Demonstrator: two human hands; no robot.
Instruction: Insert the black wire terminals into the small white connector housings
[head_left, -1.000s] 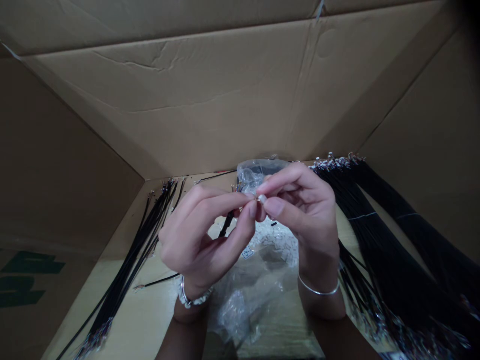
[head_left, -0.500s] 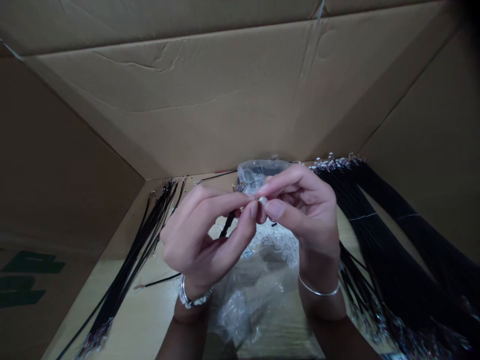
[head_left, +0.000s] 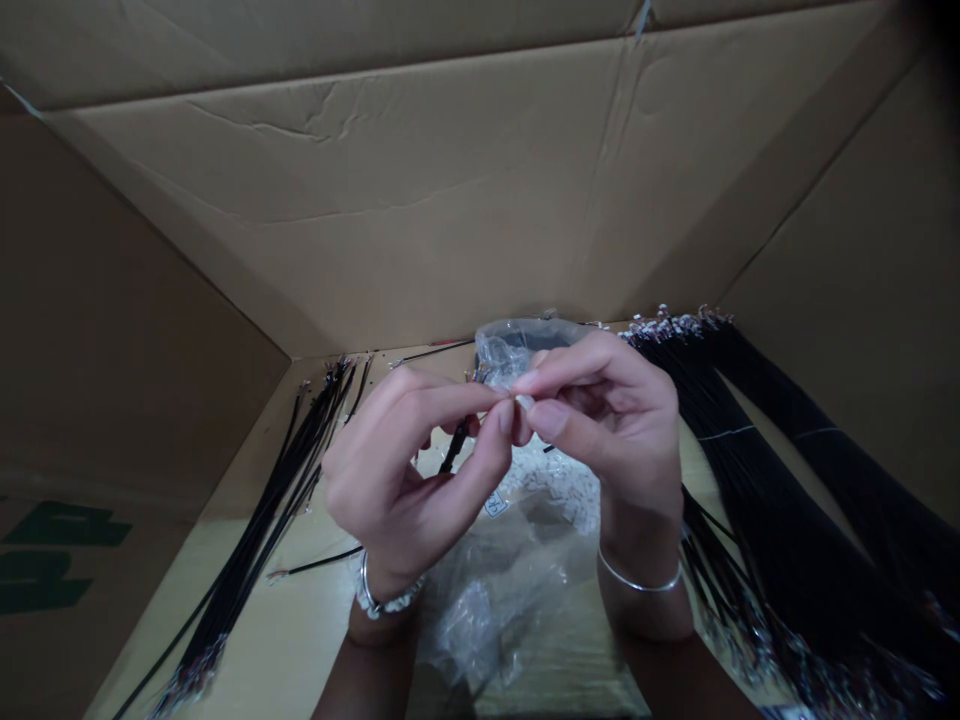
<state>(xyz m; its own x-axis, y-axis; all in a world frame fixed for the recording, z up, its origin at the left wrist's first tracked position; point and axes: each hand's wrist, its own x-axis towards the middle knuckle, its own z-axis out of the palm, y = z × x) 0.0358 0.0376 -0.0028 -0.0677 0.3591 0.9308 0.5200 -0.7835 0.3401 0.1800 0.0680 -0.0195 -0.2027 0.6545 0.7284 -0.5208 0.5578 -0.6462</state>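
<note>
Between finger and thumb, my right hand (head_left: 615,410) pinches a small white connector housing (head_left: 523,402). My left hand (head_left: 427,450) is closed in a pinch on a thin wire of a black cable (head_left: 452,450), whose sheathed part passes behind the fingers. The fingertips of both hands meet at the housing, so the wire's end is hidden. Below them a clear plastic bag (head_left: 487,620) lies on the table, with many loose white housings (head_left: 559,480) in its upper part.
A bundle of black cables (head_left: 277,520) lies on the left. Larger bundles of black cables (head_left: 757,480), with white connectors at their far ends, lie on the right. Cardboard walls (head_left: 420,220) stand at the back and on both sides. A single short cable (head_left: 322,563) lies near my left wrist.
Both hands stay fingertip to fingertip. The white housing has turned slightly in my right fingers, and my right hand has shifted a little to the right.
</note>
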